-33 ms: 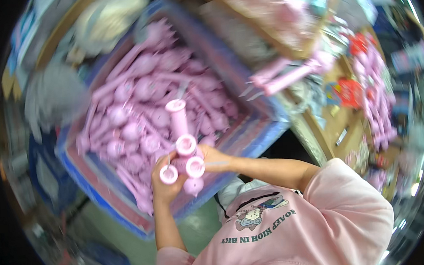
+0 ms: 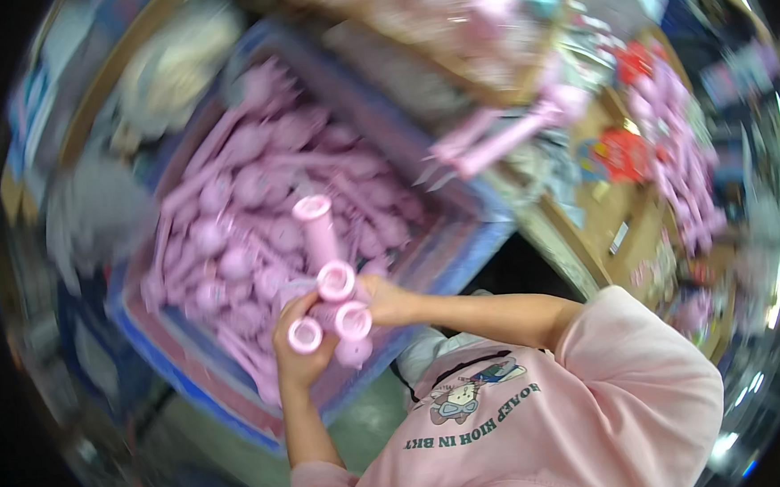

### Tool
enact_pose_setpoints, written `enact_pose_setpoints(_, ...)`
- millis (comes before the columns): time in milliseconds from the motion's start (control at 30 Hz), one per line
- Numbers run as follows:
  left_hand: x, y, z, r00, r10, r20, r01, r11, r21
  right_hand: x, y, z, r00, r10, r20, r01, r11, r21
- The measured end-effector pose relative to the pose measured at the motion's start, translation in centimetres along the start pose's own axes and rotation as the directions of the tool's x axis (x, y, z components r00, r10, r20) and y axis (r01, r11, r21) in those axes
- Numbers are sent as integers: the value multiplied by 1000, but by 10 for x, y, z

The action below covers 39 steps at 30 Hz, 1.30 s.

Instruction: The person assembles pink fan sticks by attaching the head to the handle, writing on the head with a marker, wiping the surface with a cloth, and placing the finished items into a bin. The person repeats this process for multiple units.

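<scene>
In front of me I hold a bunch of several pink plastic tubes (image 2: 335, 282), their flared, hollow ends pointing up toward me. My left hand (image 2: 300, 349) is closed around the left side of the bunch. From the right, my right hand (image 2: 385, 302) grips the same bunch, its fingers mostly hidden behind the tubes. A round pink knob (image 2: 355, 351) pokes out below them. Beneath the hands, a blue-rimmed crate (image 2: 463, 261) holds a heap of similar pink pieces (image 2: 235, 190) with rounded heads and long stems.
Two long pink pieces (image 2: 500, 139) with metal prongs jut over the crate's right corner from a cluttered bench. A cardboard box (image 2: 616, 221) farther right has a red packet (image 2: 627, 155) and more pink pieces (image 2: 678, 163). A blurred grey bundle (image 2: 98, 212) lies left of the crate.
The view has shifted a little, so the crate and bench sit slightly further left and lower. Both hands keep hold of the pink tubes.
</scene>
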<state>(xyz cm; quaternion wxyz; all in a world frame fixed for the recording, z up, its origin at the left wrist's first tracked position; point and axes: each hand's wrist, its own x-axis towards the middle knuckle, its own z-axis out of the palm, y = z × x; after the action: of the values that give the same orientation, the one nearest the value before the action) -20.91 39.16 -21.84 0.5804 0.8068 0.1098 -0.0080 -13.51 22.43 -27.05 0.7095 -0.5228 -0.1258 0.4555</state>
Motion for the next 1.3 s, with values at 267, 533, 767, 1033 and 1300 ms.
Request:
enact_pose_setpoints(267,54,181,90,795,492,356,-499,863,-80,-166,-150,-61,926,-328,-186,228,880,-417)
enact_pose_setpoints(533,65,300,243,80,736,672,-517,608,-603,-380,-194,-144,634,-737,-233,26,321,-947)
enact_pose_setpoints(767,15,338,399,-549,715,433,-428,205,-880,-527,-177,-216,712,-664,-227,-385,-100,-917)
enact_pose_setpoints(1033,1,297,526,-807,452,380,-447,-45,-894,-598,-125,-317,859,-453,-237,-411,-338,-847)
enact_pose_setpoints(1300,0,257,601,-861,391,326,-411,-156,-898,-633,-85,-374,944,-241,-224,-316,-475,-821)
